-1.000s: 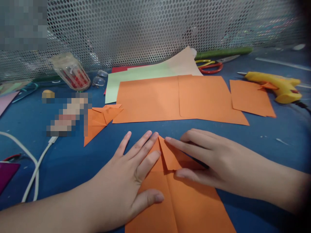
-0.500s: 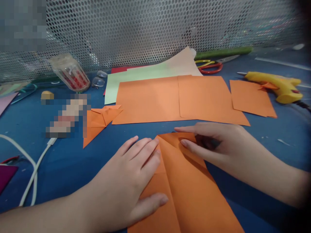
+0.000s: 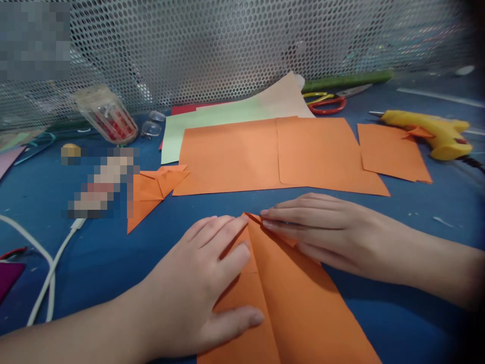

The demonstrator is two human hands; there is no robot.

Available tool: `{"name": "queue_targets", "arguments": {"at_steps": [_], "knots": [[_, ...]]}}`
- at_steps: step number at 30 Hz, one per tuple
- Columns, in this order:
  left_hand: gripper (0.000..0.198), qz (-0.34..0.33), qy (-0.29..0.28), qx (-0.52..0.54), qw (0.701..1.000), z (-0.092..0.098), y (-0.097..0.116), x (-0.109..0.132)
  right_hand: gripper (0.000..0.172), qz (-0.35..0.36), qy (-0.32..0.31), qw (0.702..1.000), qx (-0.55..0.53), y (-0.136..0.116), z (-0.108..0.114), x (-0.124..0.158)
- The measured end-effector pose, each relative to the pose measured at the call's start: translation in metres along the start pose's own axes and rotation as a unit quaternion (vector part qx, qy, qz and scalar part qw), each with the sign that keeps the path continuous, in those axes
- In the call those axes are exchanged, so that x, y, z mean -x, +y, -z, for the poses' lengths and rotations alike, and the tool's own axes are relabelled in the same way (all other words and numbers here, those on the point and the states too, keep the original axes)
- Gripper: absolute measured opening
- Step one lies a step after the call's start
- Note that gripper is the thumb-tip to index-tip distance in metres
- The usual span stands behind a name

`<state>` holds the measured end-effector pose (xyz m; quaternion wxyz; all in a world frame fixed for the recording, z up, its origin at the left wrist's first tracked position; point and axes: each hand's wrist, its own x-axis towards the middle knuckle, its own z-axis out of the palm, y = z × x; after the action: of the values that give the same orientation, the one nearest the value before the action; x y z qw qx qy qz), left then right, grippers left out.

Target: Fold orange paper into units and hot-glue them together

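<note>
A sheet of orange paper [image 3: 303, 298] with a long lengthwise crease lies in front of me, its top narrowing to a point. My left hand [image 3: 212, 283] lies open on its left side, fingertips near the point and thumb apart lower down. Over the folded upper right edge rests my right hand [image 3: 333, 227], its fingers stretched out side by side and their tips close to the point. The right thumb is hidden. A folded orange paper piece [image 3: 153, 187] sits beyond my left hand.
Farther back lie orange sheets [image 3: 231, 156], a pale green sheet [image 3: 172, 136], red-and-yellow-handled scissors [image 3: 328, 104] and a yellow glue gun [image 3: 428, 131]. On the left are a clear jar [image 3: 109, 116], glasses [image 3: 151, 129] and a white cable [image 3: 51, 275]. A perforated metal panel [image 3: 227, 45] stands behind.
My right hand has brought the paper's upper right corner inward and down, and its fingers now lie over the folded edge. My left hand has stayed nearly in place.
</note>
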<state>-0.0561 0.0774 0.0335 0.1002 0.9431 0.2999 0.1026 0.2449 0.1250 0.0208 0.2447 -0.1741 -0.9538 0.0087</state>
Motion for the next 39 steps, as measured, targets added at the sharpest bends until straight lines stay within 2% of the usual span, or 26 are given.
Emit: {"name": "queue_targets", "arguments": {"at_steps": [3,7,15,27,39], "knots": [[0.053,0.009,-0.015,0.015,1.0,-0.001,-0.001,0.0,0.05,0.033,-0.031,0.999,0.024,0.003,0.004,-0.002],[0.051,0.037,-0.03,0.024,0.999,-0.002,0.0,0.0,0.047,0.058,-0.035,0.997,0.04,0.01,0.005,0.001],[0.052,0.039,-0.021,-0.011,0.999,-0.004,0.003,0.001,0.047,0.074,-0.076,0.994,0.003,0.021,0.008,0.004],[0.052,0.05,-0.014,-0.026,0.998,-0.005,0.006,0.001,0.045,0.051,-0.087,0.993,-0.061,0.029,0.008,0.004],[0.05,0.075,-0.024,-0.016,0.997,-0.001,0.005,-0.002,0.045,0.051,-0.094,0.991,-0.077,0.027,0.009,0.003]]}}
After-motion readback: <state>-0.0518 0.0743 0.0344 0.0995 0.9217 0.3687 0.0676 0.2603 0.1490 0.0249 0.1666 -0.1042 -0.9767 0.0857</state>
